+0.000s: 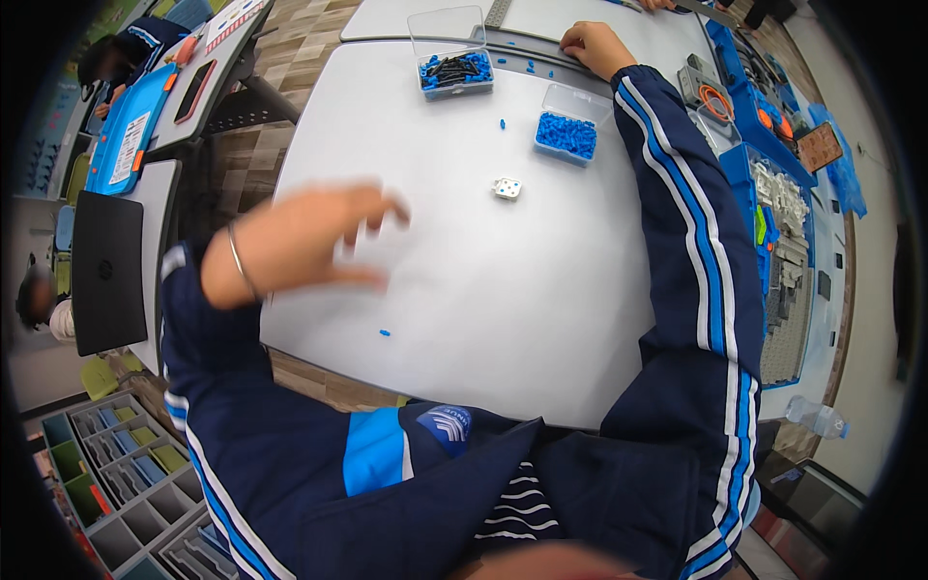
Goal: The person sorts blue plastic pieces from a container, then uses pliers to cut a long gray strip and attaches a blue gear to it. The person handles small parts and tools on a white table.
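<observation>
My left hand, blurred by motion, hovers over the left side of the white table with thumb and fingers apart and nothing in them. My right hand reaches to the far side, its fingers bent together at a grey strip. What they hold, if anything, is too small to make out. A small white block piece with coloured dots lies mid-table. Nearer me is a blue connector peg; another blue peg lies farther off. Several small blue pegs lie along the strip.
A clear lidded box of blue pegs stands beside my right sleeve. Another open box holds black and blue pegs. Blue trays of building parts line the right. At left are a dark laptop and other people at tables.
</observation>
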`<state>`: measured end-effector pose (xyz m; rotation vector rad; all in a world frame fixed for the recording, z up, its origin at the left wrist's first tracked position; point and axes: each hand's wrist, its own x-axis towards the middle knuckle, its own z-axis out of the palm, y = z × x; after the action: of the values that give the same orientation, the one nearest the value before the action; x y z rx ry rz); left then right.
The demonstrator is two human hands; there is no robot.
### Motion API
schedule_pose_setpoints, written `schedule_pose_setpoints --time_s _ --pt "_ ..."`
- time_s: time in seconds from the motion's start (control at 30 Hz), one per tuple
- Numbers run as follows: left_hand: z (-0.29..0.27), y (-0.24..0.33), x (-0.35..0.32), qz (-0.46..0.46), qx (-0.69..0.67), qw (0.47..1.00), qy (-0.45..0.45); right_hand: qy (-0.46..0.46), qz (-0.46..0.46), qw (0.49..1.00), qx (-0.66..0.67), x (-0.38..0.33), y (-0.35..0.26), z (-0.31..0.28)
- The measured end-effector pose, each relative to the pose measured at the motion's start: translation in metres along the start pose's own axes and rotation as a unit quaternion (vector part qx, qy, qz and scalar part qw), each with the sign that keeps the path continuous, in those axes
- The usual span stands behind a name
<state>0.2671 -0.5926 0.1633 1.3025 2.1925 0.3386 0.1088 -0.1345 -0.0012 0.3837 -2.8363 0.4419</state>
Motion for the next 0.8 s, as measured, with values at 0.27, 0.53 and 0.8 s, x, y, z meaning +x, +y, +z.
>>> schedule_pose_setpoints --time_s 0.27,0.53,0.8 --pt "0.13 0.004 -0.052 -0.068 -0.213 0.974 0.021 0.068 0.064 0.992 0.08 -0.003 -0.006 0.005" --pt "0.147 -0.009 -0.055 -0.042 -0.23 0.966 0.112 0.067 -0.045 0.976 0.204 -0.101 -0.115 -0.089" --pt "0.135 -0.008 -0.049 0.012 -0.095 0.992 0.086 0.103 -0.089 0.989 0.056 -0.141 -0.143 -0.051"
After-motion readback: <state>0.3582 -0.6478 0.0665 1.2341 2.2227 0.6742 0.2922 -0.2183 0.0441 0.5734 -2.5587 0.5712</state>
